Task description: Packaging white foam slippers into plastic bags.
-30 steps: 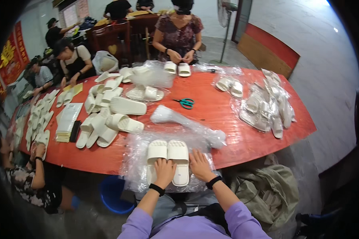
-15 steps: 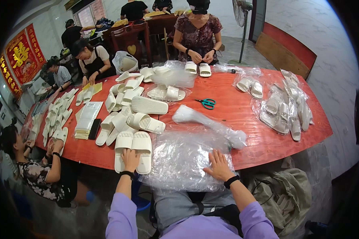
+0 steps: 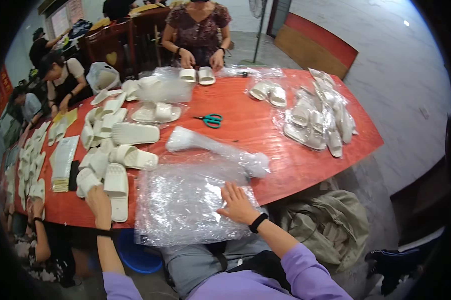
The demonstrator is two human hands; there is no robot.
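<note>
White slipper (image 3: 87, 180) against left hand (image 3: 99, 201), grip unclear, right hand (image 3: 238, 205) spread flat on plastic bags (image 3: 180, 205)

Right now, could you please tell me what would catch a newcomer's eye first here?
Probably the red table, with white slippers heaped on its left side and plastic-wrapped slippers on its right. At the near edge, the right hand lies spread on shiny clear plastic while the left hand touches a slipper. Teal-handled scissors lie near the table's middle.
</note>
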